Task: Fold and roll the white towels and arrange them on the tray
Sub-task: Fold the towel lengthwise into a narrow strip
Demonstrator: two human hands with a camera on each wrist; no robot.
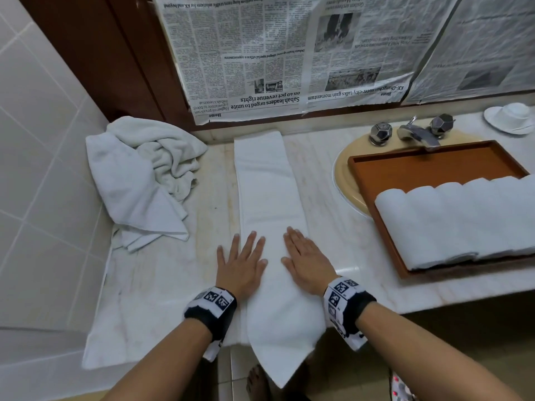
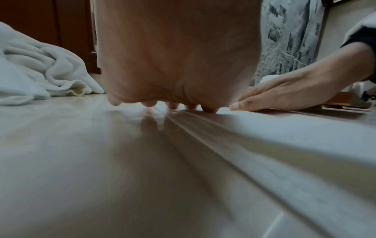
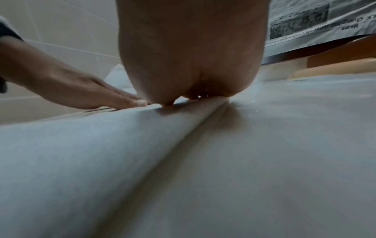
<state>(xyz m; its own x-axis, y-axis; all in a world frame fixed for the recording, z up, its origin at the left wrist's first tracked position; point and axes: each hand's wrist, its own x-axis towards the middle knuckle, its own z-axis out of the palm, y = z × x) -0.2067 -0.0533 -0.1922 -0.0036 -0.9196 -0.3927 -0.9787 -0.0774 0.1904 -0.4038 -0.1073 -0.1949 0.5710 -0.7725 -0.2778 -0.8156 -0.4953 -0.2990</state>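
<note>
A white towel [image 1: 267, 192], folded into a long narrow strip, lies on the marble counter [image 1: 162, 287] and runs from the back wall to the front edge, where its near end hangs over. My left hand [image 1: 241, 260] lies flat with spread fingers, partly on the strip's left edge and partly on the counter. My right hand [image 1: 304, 261] presses flat on the strip's right side. The wrist views show the left hand [image 2: 175, 64] and the right hand [image 3: 191, 56] palm down on the cloth. Several rolled white towels [image 1: 457, 218] lie side by side in the brown tray [image 1: 428, 166].
A crumpled pile of white towels [image 1: 142, 175] sits at the back left against the tiled wall. The tray rests over a beige sink [image 1: 344, 180] with chrome taps [image 1: 411, 131]. A white cup and saucer [image 1: 512, 117] stands at the far right. Newspaper [image 1: 275, 53] covers the wall behind.
</note>
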